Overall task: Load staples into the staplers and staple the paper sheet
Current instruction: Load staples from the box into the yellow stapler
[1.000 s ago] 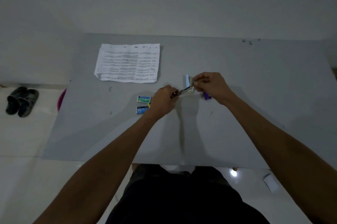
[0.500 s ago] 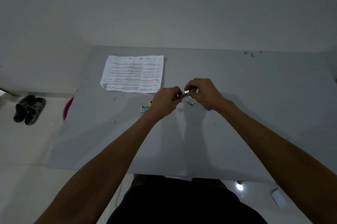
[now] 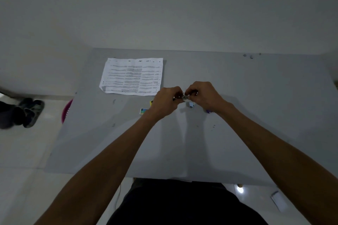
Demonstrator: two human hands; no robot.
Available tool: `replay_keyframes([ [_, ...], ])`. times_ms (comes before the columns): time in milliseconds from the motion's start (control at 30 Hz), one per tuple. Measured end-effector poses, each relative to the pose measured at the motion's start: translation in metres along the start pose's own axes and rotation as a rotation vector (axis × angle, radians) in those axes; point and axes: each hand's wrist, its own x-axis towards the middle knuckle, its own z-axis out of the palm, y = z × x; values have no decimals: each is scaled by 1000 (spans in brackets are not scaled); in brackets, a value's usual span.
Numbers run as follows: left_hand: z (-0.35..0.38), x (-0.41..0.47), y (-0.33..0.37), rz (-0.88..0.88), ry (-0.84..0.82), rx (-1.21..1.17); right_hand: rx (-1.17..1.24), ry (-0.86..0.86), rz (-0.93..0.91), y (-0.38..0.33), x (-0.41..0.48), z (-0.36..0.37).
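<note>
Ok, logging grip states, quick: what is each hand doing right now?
Left hand: closed on the small metal stapler.
Right hand: fingers pinched on the stapler's other end; staples too small to tell.

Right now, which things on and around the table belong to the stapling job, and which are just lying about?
For the job:
- stapler, held between left hand and right hand
- staple box
- printed paper sheet

Lying about:
- shoes on the floor
- pink basket beside the table
</note>
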Motion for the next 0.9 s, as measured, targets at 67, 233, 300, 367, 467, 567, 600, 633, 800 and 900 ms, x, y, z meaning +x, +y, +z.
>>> replay_keyframes([
  [67,0,1,0,-2,-4,0,5,5,7,0,1,0],
  [233,-1,3,-1,-12,-13,-1,12,10,9,2,2,2],
  [300,-1,3,-2,-9,-17,4,17,19,5,2,1,3],
  [367,-1,3,-3,-7,-25,10,26,40,-7,3,-1,4],
  [467,-1,3,-5,-13,-29,13,0,43,-80,3,-5,5],
  [567,0,4,-5,-12,-32,2,-33,12,-121,4,-6,6],
  [600,-1,4,-5,-14,-32,0,-44,-2,-122,5,-5,5],
  [633,-1,5,-5,-12,-32,-2,-58,-18,-121,6,-5,5],
  [800,-2,6,-5,-7,-34,7,-81,-62,-137,8,-6,3],
  [900,-3,6,-5,-16,-32,8,-141,-79,-171,8,-5,1],
])
